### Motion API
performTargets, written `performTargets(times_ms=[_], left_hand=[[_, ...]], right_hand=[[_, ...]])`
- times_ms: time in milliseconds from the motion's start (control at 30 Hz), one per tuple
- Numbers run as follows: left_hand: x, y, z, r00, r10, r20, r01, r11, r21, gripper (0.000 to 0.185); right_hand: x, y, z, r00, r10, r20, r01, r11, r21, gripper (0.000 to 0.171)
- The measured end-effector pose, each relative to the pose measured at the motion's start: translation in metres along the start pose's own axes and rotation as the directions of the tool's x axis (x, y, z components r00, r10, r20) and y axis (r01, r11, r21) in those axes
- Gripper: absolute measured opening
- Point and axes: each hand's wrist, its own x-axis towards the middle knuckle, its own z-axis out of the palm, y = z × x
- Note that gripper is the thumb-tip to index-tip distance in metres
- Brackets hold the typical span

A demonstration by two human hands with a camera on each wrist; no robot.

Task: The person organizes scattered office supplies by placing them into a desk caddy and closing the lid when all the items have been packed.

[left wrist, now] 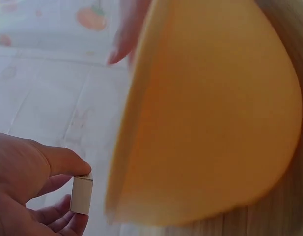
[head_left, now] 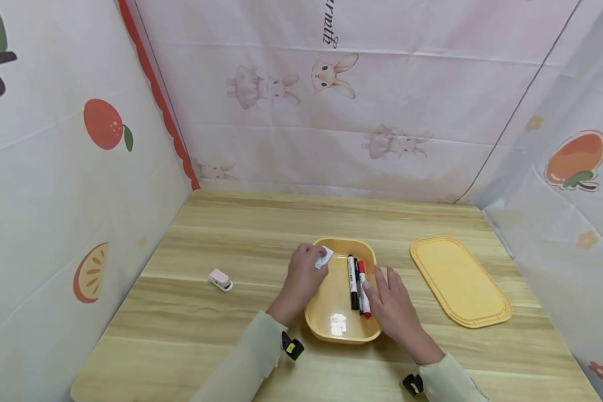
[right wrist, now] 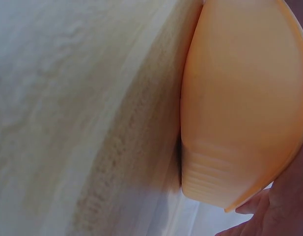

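Observation:
A small white box [head_left: 324,257] is pinched between the thumb and fingers of my left hand [head_left: 304,276], above the far left rim of a yellow plastic container [head_left: 331,336]. In the left wrist view the little box [left wrist: 81,195] shows its pale side, held apart from the container's wall [left wrist: 215,123]. My right hand [head_left: 394,307] rests at the container's right rim, its fingers fairly straight and its thumb over the edge. Inside, along the right side, lie a black-capped white marker [head_left: 353,282], a slim black pen [head_left: 358,282] and a red-capped marker [head_left: 364,290].
A pink and white mini stapler-like item [head_left: 221,279] lies on the wooden table [head_left: 181,346] to the left. To the right lies a flat yellow lid [head_left: 459,282]. Printed cloth walls [head_left: 291,123] stand at the back and both sides.

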Motion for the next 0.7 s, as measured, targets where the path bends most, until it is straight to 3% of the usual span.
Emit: performTargets(times_ms=[167,300,533,700], left_hand=[[0.008,0.004,0.016,0.993,0.065,0.1,-0.076,0.991,0.109,0.02],[0.018,0.0,0.024,0.974,0.134,0.183,-0.166,0.971,0.17,0.021],[0.036,-0.006,0.028,0.919,0.238,0.313,-0.303,0.936,0.179,0.02],[0.045,-0.008,0.027,0.875,0.252,0.414,-0.357,0.913,0.198,0.023]], right_hand=[[0.0,0.0,-0.001,1.0,0.006,0.01,-0.006,1.0,-0.005,0.081],[0.0,0.001,-0.001,1.0,0.0,-0.003,0.0,1.0,-0.01,0.077],[0.0,0.002,-0.001,1.0,-0.01,-0.01,0.01,1.0,-0.016,0.08],[0.0,0.001,-0.001,1.0,0.005,0.009,-0.005,1.0,-0.017,0.079]])
